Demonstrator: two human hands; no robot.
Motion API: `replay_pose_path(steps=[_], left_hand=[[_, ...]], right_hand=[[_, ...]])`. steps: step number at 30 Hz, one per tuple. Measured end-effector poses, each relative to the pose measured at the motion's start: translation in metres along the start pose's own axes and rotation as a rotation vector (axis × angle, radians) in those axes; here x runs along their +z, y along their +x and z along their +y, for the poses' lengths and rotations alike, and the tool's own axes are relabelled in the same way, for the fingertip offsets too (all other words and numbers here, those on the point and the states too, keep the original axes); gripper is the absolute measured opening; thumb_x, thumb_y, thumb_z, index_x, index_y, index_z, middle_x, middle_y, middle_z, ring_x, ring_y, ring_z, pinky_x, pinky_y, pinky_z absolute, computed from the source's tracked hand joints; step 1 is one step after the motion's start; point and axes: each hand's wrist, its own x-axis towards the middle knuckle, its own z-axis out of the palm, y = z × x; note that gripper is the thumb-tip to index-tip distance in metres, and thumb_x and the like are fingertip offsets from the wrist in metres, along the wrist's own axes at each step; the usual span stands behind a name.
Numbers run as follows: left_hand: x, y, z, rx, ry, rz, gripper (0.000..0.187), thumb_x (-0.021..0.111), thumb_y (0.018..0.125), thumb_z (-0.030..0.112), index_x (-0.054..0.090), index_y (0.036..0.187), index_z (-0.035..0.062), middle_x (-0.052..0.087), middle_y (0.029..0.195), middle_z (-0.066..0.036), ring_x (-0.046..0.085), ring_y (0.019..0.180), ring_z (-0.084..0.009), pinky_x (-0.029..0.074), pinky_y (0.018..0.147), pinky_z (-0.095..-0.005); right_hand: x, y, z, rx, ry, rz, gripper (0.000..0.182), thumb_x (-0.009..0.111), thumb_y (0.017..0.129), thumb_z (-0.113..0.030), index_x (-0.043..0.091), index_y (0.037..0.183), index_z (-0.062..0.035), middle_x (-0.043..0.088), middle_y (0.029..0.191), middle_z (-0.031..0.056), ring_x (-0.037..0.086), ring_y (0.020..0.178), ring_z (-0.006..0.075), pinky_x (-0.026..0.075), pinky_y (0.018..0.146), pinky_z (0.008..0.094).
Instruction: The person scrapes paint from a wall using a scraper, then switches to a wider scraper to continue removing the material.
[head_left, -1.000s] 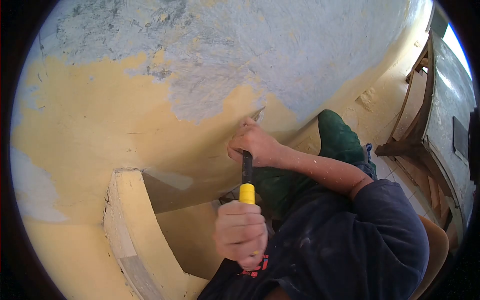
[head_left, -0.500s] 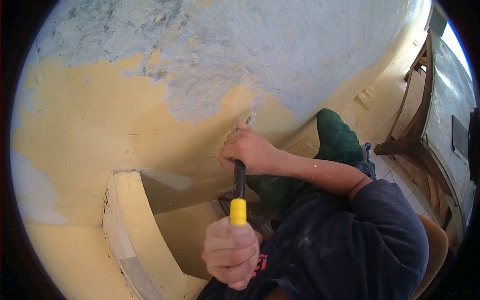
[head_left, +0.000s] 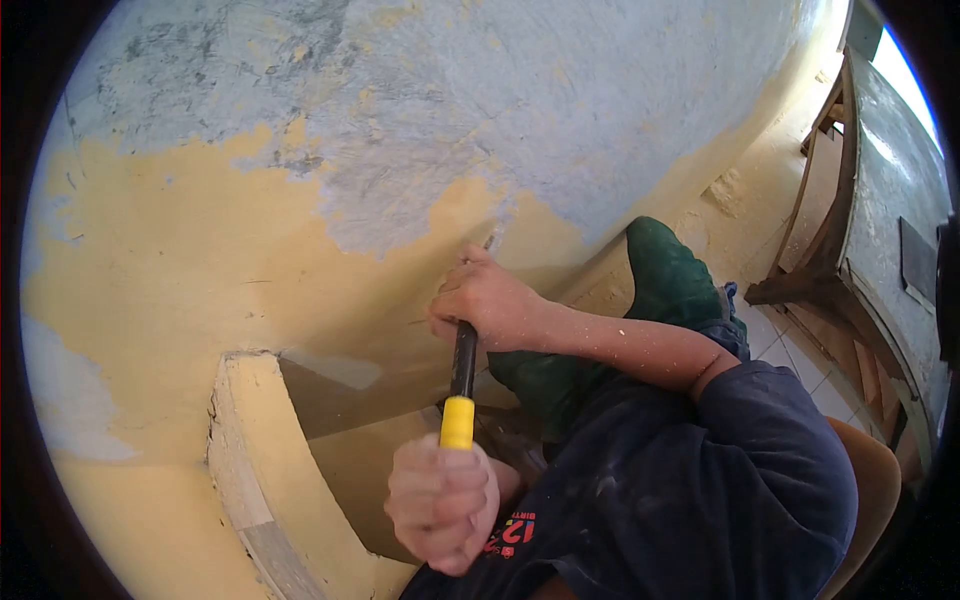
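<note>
A long-handled scraper (head_left: 464, 362) with a black shaft and a yellow section slants up toward the wall (head_left: 330, 270). My left hand (head_left: 442, 505) is wrapped round its lower end, just below the yellow part. Further up, my right hand (head_left: 485, 298) grips the shaft close to the wall. Only a small bit of the metal tip (head_left: 489, 242) shows past the right hand's fingers; the blade's shape is mostly hidden. Just beyond it, yellow paint meets a bared bluish-grey patch (head_left: 560, 130).
A ledge (head_left: 270, 420) with chipped edges juts out at lower left. My bent legs in green trousers (head_left: 665, 265) are close to the wall. At right stands a worn wooden table (head_left: 885, 200) with a dark flat piece on it. Under me is an orange-brown seat (head_left: 875, 480).
Both hands and the scraper have shifted slightly left. The metal tip has drawn back a little, and less of it shows. The view has also moved slightly.
</note>
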Motion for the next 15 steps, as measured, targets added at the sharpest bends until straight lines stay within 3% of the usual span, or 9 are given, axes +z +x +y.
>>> replay_pose_path(steps=[3,7,11,15], left_hand=[[0.006,-0.001,0.002,-0.008,0.144,-0.084,0.041,0.042,0.096,0.032,0.039,0.062,0.0110,0.034,0.044,0.003,0.034,0.031,-0.0100,0.028,0.036,-0.0257],[-0.005,-0.005,-0.002,-0.038,0.100,0.034,0.042,0.043,0.096,0.034,0.039,0.061,0.0111,0.034,0.045,0.003,0.031,0.031,-0.0097,0.027,0.034,-0.0246],[0.010,0.006,0.007,0.056,0.084,-0.066,0.043,0.043,0.095,0.035,0.038,0.060,0.0106,0.035,0.044,0.003,0.032,0.032,-0.0093,0.027,0.035,-0.0247],[-0.003,-0.005,-0.007,-0.066,0.085,0.008,0.043,0.042,0.094,0.034,0.038,0.059,0.0113,0.036,0.043,0.003,0.034,0.031,-0.0111,0.029,0.035,-0.0243]], right_hand=[[-0.001,0.004,-0.003,-0.057,-0.008,-0.013,0.018,0.066,0.075,-0.014,0.051,0.065,-0.0134,0.052,0.061,0.0037,0.056,0.067,0.0248,0.034,0.077,0.0389],[0.007,0.003,0.004,-0.018,-0.032,-0.020,0.015,0.064,0.074,-0.014,0.051,0.066,-0.0160,0.051,0.062,0.0021,0.057,0.069,0.0237,0.034,0.080,0.0389],[0.002,0.008,-0.008,-0.087,0.044,-0.007,0.013,0.064,0.073,-0.015,0.051,0.068,-0.0178,0.052,0.063,0.0002,0.058,0.071,0.0221,0.034,0.080,0.0390],[0.004,0.001,0.009,0.012,-0.030,-0.072,0.013,0.065,0.071,-0.016,0.052,0.068,-0.0178,0.053,0.064,0.0002,0.058,0.071,0.0219,0.034,0.080,0.0389]])
